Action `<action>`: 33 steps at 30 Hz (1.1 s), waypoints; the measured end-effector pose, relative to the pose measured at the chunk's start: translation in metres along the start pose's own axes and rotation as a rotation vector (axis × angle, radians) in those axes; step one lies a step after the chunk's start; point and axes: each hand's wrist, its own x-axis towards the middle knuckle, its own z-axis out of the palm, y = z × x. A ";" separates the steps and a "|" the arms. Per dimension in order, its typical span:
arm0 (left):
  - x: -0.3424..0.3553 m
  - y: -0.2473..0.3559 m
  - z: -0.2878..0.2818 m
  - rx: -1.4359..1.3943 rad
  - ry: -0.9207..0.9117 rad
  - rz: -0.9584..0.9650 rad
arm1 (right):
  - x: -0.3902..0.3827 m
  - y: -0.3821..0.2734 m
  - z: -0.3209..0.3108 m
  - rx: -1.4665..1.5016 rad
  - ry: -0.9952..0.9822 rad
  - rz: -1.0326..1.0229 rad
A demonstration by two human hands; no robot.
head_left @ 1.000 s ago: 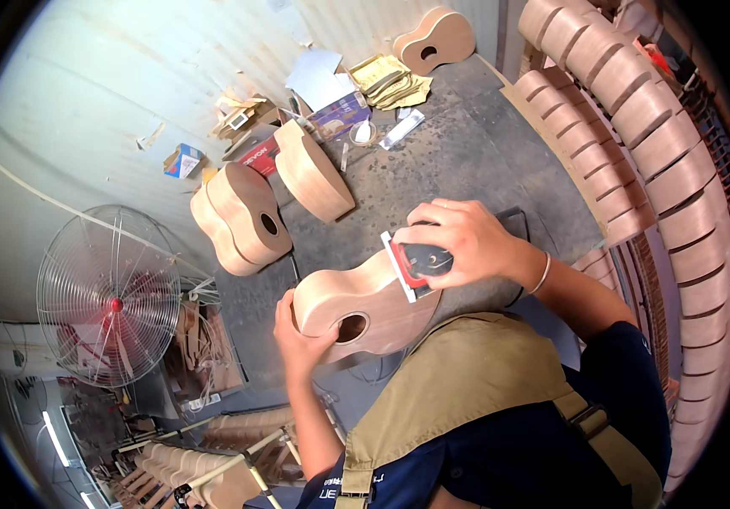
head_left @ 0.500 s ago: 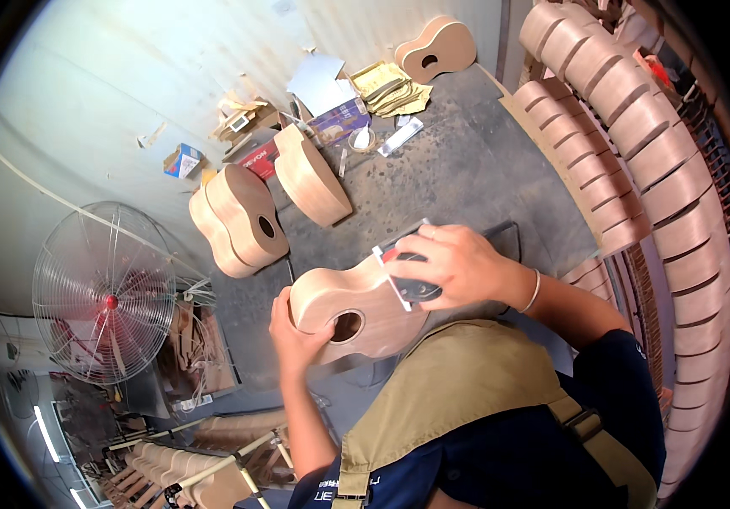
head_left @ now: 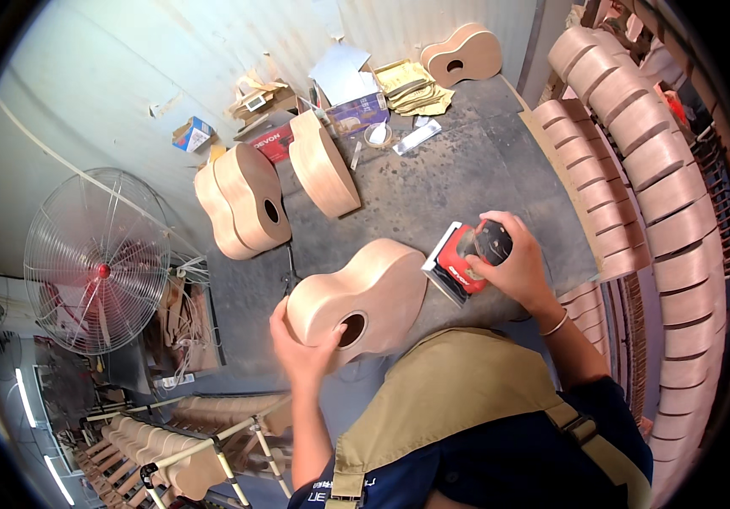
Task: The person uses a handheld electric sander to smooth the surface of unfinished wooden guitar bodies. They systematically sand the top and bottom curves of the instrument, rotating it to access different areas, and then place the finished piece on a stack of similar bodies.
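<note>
A bare wooden ukulele body (head_left: pixel 373 288) is tilted at the near edge of the dark worktable, its round sound hole turned partly toward me. My left hand (head_left: pixel 307 343) grips its left end, with the thumb over the face beside the sound hole and the fingers behind the side. In my right hand (head_left: pixel 518 259) is a red and black electric sander (head_left: pixel 471 259), gripped by its rounded top. The sander is apart from the body, just to its right, with its flat white-edged pad facing left toward the wood.
More ukulele bodies (head_left: pixel 242 199) stand at the table's left, and another (head_left: pixel 464 58) leans at the back. Boxes (head_left: pixel 358 113) and yellow sheets (head_left: pixel 416 89) lie along the wall. A fan (head_left: pixel 102 270) stands left. Rows of stacked bodies (head_left: pixel 674 204) line the right; a rack (head_left: pixel 212 450) stands lower left.
The sander has come off the ukulele body and moved right, turning so its red side shows. My left hand keeps its hold while the body has tipped further upright. The view has shifted slightly.
</note>
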 end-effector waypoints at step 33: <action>-0.031 0.088 0.052 0.328 -0.069 0.285 | 0.016 -0.075 -0.003 -0.103 -0.146 -0.270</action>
